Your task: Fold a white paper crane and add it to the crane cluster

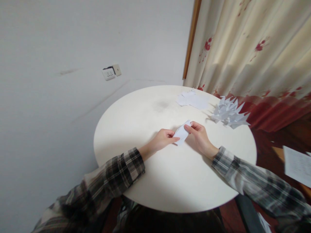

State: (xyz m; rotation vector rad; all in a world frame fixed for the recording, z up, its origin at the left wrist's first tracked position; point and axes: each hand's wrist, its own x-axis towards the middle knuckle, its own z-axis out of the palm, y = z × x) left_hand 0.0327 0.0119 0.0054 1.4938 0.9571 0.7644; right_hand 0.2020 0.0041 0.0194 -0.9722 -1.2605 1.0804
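1. Head view: my left grip is pinching the folded paper by its left edge, my right grip its far right corner, likely steadying its layers above the tabletop.
2. Head view: pointed paper pieces are standing rightward, seemingly clear of my hands.

A plaid shirt covers both arms down to the wrists. The left sleeve, at seven to eight o'clock, is checked in black, grey and off-white with a brownish tinge, thin pale lines crossing its dark blocks. Its cuff has a broad black band. At four o'clock the right sleeve looks greyer and paler, with dark checks and white stripes, loosely creased. Dark cloth at six o'clock is too shadowed to show detail.
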